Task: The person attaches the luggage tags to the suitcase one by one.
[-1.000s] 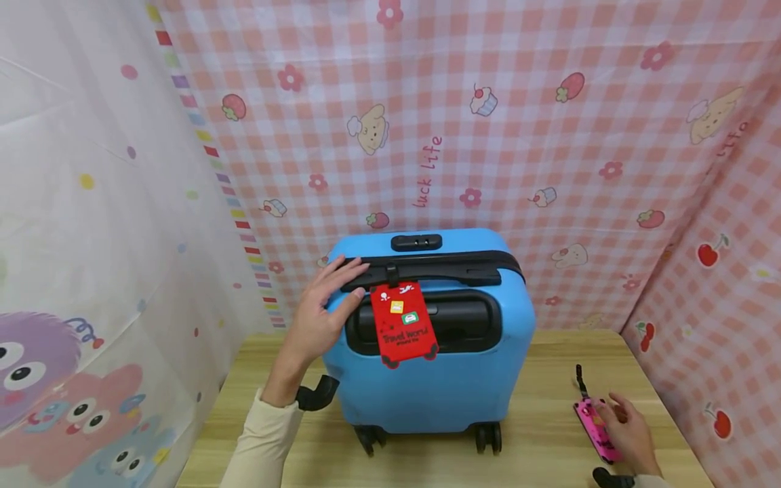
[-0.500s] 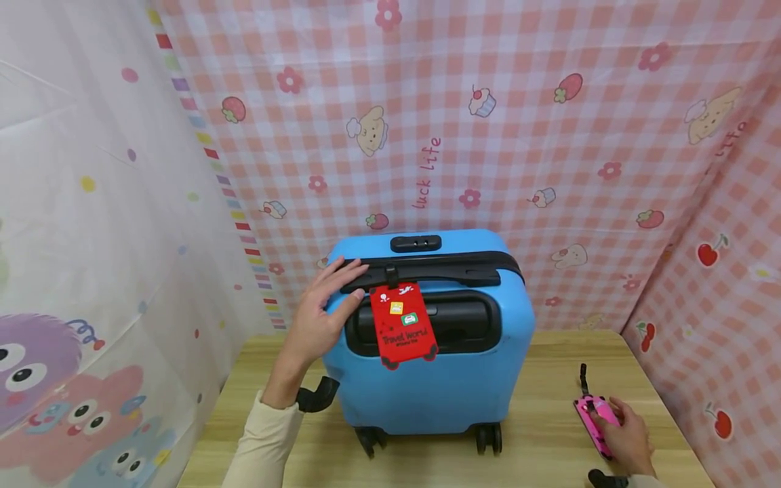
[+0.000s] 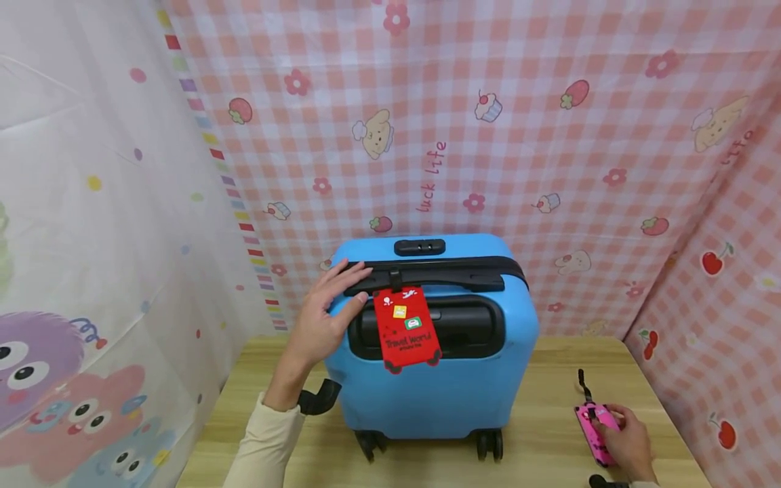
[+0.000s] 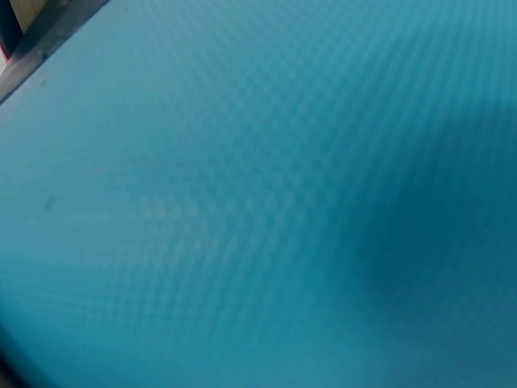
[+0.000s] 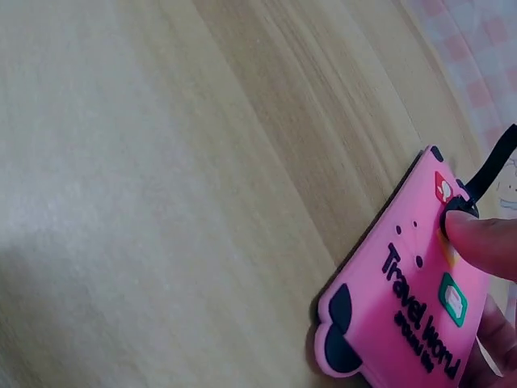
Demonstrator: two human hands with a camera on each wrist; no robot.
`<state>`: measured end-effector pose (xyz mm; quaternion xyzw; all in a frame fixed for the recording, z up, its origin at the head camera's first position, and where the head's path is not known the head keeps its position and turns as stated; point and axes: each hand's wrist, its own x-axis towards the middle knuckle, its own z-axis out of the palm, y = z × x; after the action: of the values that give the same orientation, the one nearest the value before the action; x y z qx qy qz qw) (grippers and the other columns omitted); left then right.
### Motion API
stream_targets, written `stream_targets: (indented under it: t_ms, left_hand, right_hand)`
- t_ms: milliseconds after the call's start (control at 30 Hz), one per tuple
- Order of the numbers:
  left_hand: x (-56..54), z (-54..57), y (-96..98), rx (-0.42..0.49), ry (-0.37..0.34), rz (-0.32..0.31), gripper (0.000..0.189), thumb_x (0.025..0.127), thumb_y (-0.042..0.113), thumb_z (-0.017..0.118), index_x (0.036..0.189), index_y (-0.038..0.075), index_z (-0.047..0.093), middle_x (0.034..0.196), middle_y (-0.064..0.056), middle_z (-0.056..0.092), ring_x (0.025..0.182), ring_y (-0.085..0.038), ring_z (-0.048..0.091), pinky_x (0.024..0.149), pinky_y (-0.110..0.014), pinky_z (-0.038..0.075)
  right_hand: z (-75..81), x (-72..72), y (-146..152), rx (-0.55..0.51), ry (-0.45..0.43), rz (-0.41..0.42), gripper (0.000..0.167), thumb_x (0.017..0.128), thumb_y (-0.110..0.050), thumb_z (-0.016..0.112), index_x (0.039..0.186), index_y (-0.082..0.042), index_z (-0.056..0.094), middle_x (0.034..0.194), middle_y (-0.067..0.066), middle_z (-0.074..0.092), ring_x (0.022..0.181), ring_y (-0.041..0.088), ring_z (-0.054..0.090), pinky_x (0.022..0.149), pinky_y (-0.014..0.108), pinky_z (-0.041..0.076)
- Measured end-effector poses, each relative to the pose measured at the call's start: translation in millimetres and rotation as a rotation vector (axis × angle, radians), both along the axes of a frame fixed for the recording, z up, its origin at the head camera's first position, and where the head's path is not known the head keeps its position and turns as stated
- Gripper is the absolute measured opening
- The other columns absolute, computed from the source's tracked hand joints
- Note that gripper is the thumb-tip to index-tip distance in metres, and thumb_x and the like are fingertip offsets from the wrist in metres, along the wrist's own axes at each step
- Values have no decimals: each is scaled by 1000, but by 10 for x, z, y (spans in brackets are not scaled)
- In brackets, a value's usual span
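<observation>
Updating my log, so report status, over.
Left hand rests on blue suitcase. Right hand pinches pink luggage tag. Possibly in the way: red tag hanging from black handle.

The suitcase [image 3: 427, 400] looks like hard plastic, smooth with a soft gloss; close up, its blue shell carries a fine grid pattern, moulded or not being hard to tell. Its handle [image 3: 460, 277] and lock [image 3: 419, 247] look like black plastic, the handle fairly matt. The red tag [image 3: 405, 335] against the suitcase seems rubbery and matt. Right of the suitcase, the pink tag [image 5: 396, 283] looks like soft, matt rubber with raised black lettering. Beneath the suitcase, the counter [image 3: 549, 379] shows smooth wood grain with a dull sheen. Behind the suitcase hangs a checked curtain [image 3: 525, 156] of matt, lightly creased cloth.
</observation>
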<state>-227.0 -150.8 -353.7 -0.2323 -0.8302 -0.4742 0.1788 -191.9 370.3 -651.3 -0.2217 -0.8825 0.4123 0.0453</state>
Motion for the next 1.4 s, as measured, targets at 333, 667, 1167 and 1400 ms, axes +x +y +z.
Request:
stream_targets:
  t_ms: [333, 667, 1167, 1400]
  left_hand:
    - [-2, 24, -1, -4, 1, -5, 39, 98, 23, 61, 138, 22, 61, 150, 0, 49, 149, -20, 26, 117, -59, 19]
    - [0, 16, -18, -1, 2, -1, 39, 98, 25, 61, 138, 24, 61, 150, 2, 49, 148, -18, 26, 117, -59, 20]
    - [3, 1, -2, 5, 4, 0, 39, 98, 25, 62, 137, 24, 62, 150, 0, 49, 148, -19, 26, 117, -60, 20]
    - [9, -1, 3, 0, 0, 8, 39, 98, 27, 62, 136, 25, 62, 150, 2, 49, 148, -18, 26, 116, -60, 21]
  right_hand:
    - [-11, -36, -72, 0, 39, 63, 69, 86, -6, 69, 143, 11, 34, 124, 43, 52, 108, 51, 56, 76, 38, 47]
    - [56, -62, -139, 38, -18, 237, 66, 88, -3, 55, 148, 9, 30, 136, 45, 41, 110, 45, 49, 88, 46, 44]
    - [178, -4, -119, -39, -190, 293, 61, 94, -33, 64, 138, 6, 49, 141, 42, 38, 117, 51, 47, 89, 54, 45]
    - [151, 18, -113, -70, -167, 235, 62, 91, -36, 70, 135, 4, 54, 137, 38, 45, 104, 35, 52, 72, 30, 39]
